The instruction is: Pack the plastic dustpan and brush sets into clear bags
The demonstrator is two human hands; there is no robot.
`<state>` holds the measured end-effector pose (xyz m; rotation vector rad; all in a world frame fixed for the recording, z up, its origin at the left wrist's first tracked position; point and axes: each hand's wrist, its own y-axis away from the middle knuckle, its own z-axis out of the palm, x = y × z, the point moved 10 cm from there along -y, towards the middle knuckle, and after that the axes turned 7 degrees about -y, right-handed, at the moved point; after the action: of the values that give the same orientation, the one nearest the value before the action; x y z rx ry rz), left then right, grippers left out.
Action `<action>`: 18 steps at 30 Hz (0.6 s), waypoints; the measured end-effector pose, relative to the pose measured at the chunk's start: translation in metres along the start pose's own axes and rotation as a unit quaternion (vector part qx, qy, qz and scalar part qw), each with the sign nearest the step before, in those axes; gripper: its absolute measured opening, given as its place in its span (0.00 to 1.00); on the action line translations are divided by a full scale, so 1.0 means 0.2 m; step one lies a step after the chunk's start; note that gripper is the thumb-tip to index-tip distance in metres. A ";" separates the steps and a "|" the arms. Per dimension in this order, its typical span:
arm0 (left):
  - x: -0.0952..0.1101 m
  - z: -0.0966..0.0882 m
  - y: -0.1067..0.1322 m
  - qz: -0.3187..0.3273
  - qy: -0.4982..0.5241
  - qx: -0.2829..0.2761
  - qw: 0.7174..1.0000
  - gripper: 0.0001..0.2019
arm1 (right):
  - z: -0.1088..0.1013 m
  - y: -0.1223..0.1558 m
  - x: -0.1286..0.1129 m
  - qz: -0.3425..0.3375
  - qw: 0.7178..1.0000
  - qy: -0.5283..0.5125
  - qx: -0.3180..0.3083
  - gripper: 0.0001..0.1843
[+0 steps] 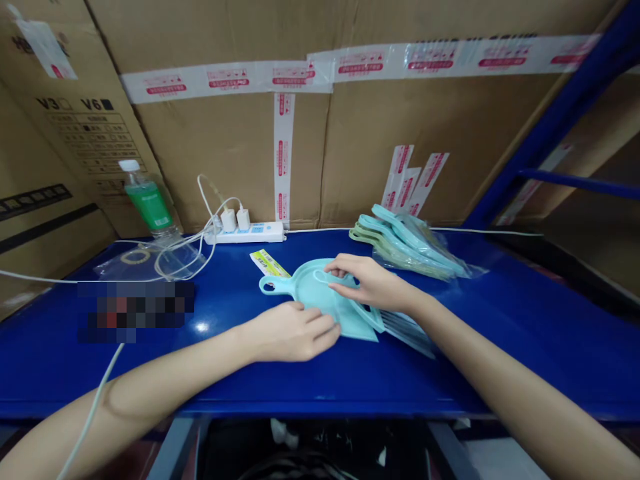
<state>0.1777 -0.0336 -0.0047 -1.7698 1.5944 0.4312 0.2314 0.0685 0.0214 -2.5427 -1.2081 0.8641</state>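
Though apart, hands: right [369, 280] around brush [375, 319]; left [295, 332] at dustpan [316, 301], grip unclear; blue tabletop [505, 327]; cardboard [215, 147] behind

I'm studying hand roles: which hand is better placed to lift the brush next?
Probably the right hand: it's at the handle end of the brush, over the dustpan. The left hand is by the dustpan's near edge, farther from that handle.

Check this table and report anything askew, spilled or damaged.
Only the white cables look untidy: they lie in loose loops beside the power strip, partly over a clear plastic bag. No spill or damage stands out.
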 end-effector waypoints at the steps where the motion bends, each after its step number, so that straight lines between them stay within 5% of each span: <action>1: 0.03 -0.03 -0.01 0.011 0.011 0.011 1.000 0.11 | 0.01 0.00 -0.01 -0.004 1.000 -0.001 -0.003 0.12; 6: 0.14 -0.13 -0.03 0.038 0.038 0.062 0.997 0.10 | 0.08 -0.01 -0.09 -0.010 0.999 -0.033 -0.010 0.12; 9: 0.11 -0.21 -0.02 0.044 0.045 0.118 0.991 0.09 | 0.13 -0.03 -0.16 -0.017 0.997 -0.075 -0.007 0.11; 11: 0.03 -0.25 0.00 0.025 0.050 0.140 0.989 0.09 | 0.16 -0.03 -0.20 -0.028 0.995 -0.093 -0.010 0.10; 13: -0.14 -0.23 0.03 -0.060 0.053 0.116 0.990 0.12 | 0.18 -0.03 -0.23 -0.036 0.995 -0.089 -0.010 0.08; 16: -0.40 -0.09 0.14 -0.232 0.103 0.009 0.967 0.15 | 0.16 -0.02 -0.24 -0.045 0.995 -0.078 -0.036 0.13; 18: -0.47 0.01 0.22 -0.304 0.157 -0.043 0.939 0.14 | 0.14 0.00 -0.21 -0.041 0.994 -0.074 -0.071 0.19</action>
<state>0.1178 0.0369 0.0437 -2.3642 1.1364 -0.0862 0.1941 0.0343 0.0160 -2.5541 -1.4577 0.9954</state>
